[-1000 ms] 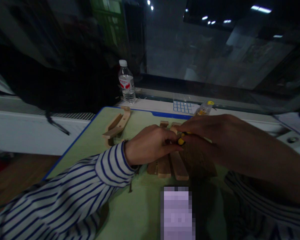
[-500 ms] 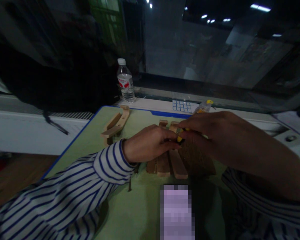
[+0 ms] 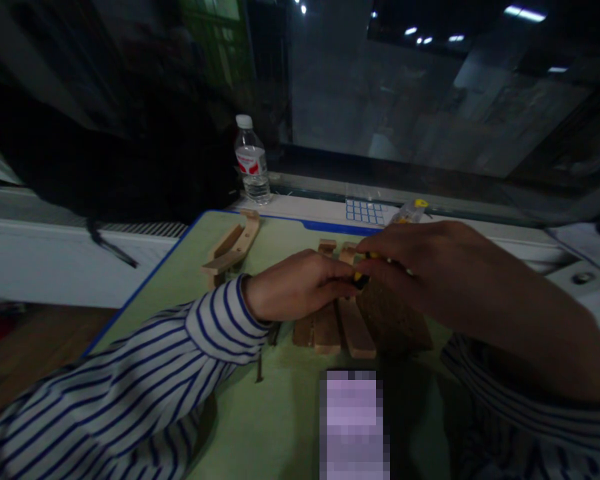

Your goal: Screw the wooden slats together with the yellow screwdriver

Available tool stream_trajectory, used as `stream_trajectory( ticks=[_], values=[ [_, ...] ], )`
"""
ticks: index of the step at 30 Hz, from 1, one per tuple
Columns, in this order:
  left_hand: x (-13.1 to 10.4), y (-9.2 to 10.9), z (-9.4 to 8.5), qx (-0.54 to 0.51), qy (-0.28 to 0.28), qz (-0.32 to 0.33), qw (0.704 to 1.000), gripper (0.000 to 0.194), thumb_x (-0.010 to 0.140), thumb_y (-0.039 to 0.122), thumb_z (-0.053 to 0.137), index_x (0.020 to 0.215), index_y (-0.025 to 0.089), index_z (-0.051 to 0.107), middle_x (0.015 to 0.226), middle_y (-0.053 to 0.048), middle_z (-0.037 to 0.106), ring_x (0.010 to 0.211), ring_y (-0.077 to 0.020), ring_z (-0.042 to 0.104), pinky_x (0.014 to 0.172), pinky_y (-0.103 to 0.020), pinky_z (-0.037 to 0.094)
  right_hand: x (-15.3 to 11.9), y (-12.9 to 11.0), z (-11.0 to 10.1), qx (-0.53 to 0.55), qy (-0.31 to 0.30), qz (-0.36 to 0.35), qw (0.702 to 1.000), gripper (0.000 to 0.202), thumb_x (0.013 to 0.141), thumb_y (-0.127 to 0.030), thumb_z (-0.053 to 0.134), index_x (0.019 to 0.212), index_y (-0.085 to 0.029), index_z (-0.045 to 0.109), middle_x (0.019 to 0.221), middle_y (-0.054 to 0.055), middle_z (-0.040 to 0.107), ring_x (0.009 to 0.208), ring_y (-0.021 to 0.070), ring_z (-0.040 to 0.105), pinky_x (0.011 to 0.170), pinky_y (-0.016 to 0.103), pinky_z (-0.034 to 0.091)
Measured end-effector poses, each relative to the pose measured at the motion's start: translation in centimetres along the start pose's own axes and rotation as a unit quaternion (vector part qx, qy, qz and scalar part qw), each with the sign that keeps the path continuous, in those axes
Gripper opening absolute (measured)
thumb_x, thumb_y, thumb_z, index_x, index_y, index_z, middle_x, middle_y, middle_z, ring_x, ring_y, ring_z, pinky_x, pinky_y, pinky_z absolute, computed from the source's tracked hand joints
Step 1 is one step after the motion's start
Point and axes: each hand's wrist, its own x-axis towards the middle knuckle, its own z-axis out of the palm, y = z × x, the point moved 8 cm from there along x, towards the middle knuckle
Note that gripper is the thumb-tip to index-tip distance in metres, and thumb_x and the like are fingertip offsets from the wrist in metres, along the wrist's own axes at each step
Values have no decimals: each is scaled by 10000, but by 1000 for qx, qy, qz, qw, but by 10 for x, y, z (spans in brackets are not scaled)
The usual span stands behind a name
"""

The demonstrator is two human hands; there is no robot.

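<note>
A short yellow-and-black handled tool (image 3: 359, 276), which looks like a screwdriver, is held over the wooden pieces. My right hand (image 3: 420, 267) grips its upper part with bent fingers. At its lower black end, the thumb and fingers of my left hand (image 3: 300, 283) are pinched together. The tool's tip is hidden. Below my hands lie narrow wooden slats (image 3: 356, 327) side by side, partly covered by my fingers. To their right is a darker brown board or block (image 3: 397, 320), in the shadow of my right hand.
Curved wooden parts with holes (image 3: 233, 250) sit at the table's back left. A screw or bolt (image 3: 259, 369) is near my left sleeve. A blurred-out phone-like object (image 3: 353, 427) lies in front. On the sill stand a water bottle (image 3: 253, 163) and a clear bag (image 3: 409, 212).
Almost nothing differs. Both hands keep their hold on the tool over the slats, with only a slight shift of my left forearm and of the view.
</note>
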Motion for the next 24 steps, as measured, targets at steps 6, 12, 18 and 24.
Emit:
stream_trajectory(
  ticks=[6, 12, 18, 24],
  values=[
    [0, 3, -2, -15, -2, -7, 1000, 213, 906, 206, 455, 1010, 170, 638, 868, -5, 673, 794, -123, 610, 710, -212, 416, 2, -1, 1, -14, -7, -19, 1000, 258, 888, -213, 504, 1110, -162, 626, 1023, 91, 689, 838, 208, 638, 690, 313, 454],
    [1, 1, -2, -10, 3, -4, 1000, 223, 903, 234, 454, 964, 154, 653, 806, -2, 662, 743, -124, 596, 676, -224, 412, 2, 1, 1, -6, 7, -14, 1000, 254, 890, -211, 501, 1103, -155, 627, 1027, 88, 689, 857, 203, 638, 699, 312, 450],
    [-2, 3, -6, 65, 31, -27, 997, 214, 899, 276, 474, 992, 210, 655, 880, -14, 676, 806, -146, 614, 706, -235, 407, 2, 1, 1, -4, 3, -1, 1000, 257, 899, -240, 498, 1108, -158, 622, 1036, 90, 687, 893, 215, 636, 724, 317, 448],
    [-3, 9, -11, 88, 75, -49, 992, 212, 867, 359, 541, 922, 195, 663, 837, -36, 682, 773, -164, 614, 690, -256, 404, 4, 0, 0, -4, 6, 7, 1000, 273, 918, -284, 469, 1102, -162, 630, 988, 91, 697, 843, 208, 639, 725, 321, 444]
  ],
)
